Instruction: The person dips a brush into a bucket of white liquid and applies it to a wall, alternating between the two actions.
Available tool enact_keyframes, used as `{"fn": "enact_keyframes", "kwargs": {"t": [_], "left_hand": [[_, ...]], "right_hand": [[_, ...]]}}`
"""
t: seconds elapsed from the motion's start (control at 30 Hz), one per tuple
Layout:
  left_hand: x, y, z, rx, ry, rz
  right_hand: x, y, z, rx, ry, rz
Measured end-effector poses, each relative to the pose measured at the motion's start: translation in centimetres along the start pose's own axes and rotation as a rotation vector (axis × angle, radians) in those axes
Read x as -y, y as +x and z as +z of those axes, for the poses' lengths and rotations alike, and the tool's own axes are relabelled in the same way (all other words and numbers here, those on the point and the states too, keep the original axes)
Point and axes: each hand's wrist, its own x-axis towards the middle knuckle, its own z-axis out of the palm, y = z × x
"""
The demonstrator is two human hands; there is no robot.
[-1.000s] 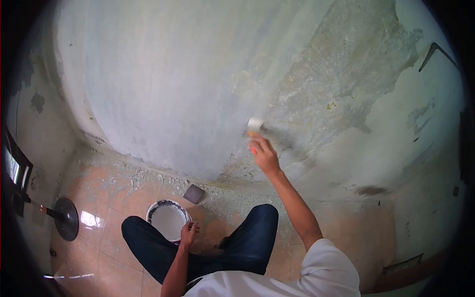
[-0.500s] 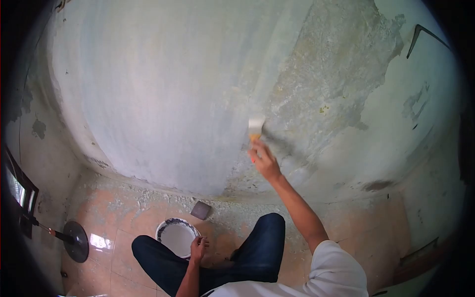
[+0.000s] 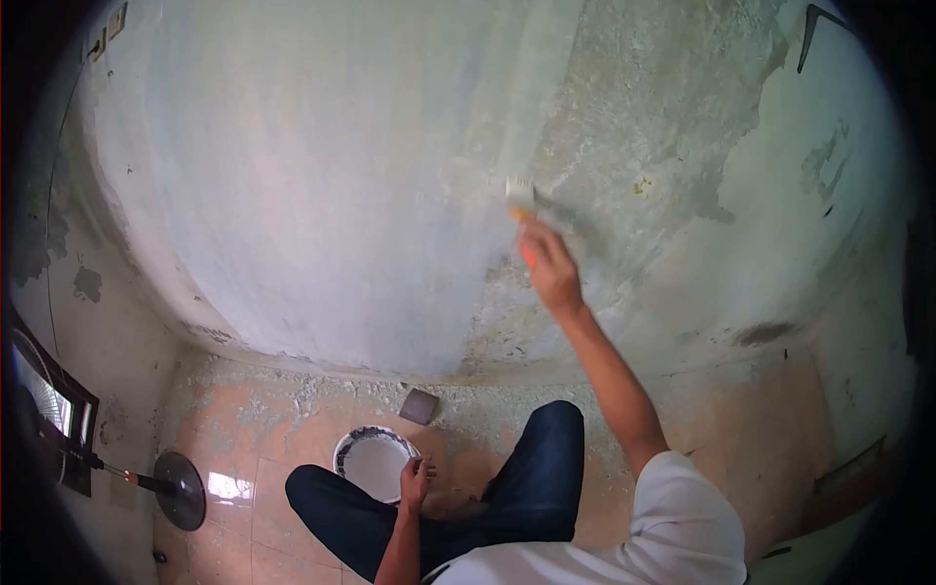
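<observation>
My right hand (image 3: 552, 265) is closed around the yellow handle of a paintbrush (image 3: 521, 197), with the arm stretched toward the wall (image 3: 322, 175). Pale bristles meet the wall near the border between its whitish coated side and a rough grey patch (image 3: 643, 127). Low between my knees, my left hand (image 3: 417, 480) has its fingers curled at the right rim of a round bucket (image 3: 343, 450). White paint-like liquid (image 3: 378, 466) fills part of it, and dark smears mark the inside wall. The left fingertips are small and partly hidden.
A dark square block (image 3: 419, 406) lies on the tiled floor (image 3: 244, 419) behind the bucket. Flakes litter the wall's foot. A fan (image 3: 58, 419) with a round black base (image 3: 179, 490) stands at left. A dark bracket (image 3: 811, 37) is at upper right.
My right hand and the brush have moved up the wall and slightly right. The whole view has shifted a little; the left hand stays at the bucket rim.
</observation>
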Motion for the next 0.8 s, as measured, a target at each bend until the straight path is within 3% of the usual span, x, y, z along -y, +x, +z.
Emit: {"fn": "enact_keyframes", "kwargs": {"t": [0.1,0.17,0.27,0.3,0.37,0.43,0.47,0.53,0.6,0.67,0.73,0.8], "left_hand": [[0.0,0.3,0.1,0.018,-0.012,-0.001],[-0.4,-0.2,0.1,0.018,0.002,-0.005],[-0.6,-0.7,0.2,0.027,-0.010,0.018],[-0.5,-0.4,0.1,0.017,-0.017,0.021],[0.3,0.5,-0.2,0.009,-0.036,0.012],[2.5,1.8,-0.6,0.003,-0.036,0.029],[3.9,2.4,-0.6,-0.001,-0.062,0.032],[2.3,1.3,0.0,-0.016,-0.086,0.064],[0.6,0.8,0.1,-0.018,0.003,0.004],[-0.3,0.4,0.1,-0.020,-0.013,0.025],[-0.3,-0.4,0.0,-0.012,-0.020,0.048],[-0.3,-0.6,-0.1,-0.033,-0.019,0.094]], "right_hand": [[0.5,-12.8,5.3,0.201,0.048,0.029],[1.8,-19.4,7.1,0.430,0.212,0.156],[1.4,-19.8,7.7,0.466,0.295,0.232],[0.3,-17.0,7.7,0.328,0.280,0.232],[-0.8,-9.6,4.8,0.263,0.198,0.214],[0.3,-3.3,1.4,0.095,0.128,0.079],[1.1,-2.3,0.2,0.138,0.135,0.067],[2.1,-1.2,-0.2,-0.044,0.041,0.003],[1.5,-6.2,2.6,-0.038,0.076,0.020],[1.3,-14.1,5.6,0.171,0.054,0.010],[2.7,-21.1,7.5,0.369,0.212,0.213],[3.0,-22.7,7.9,0.411,0.239,0.241]]}}
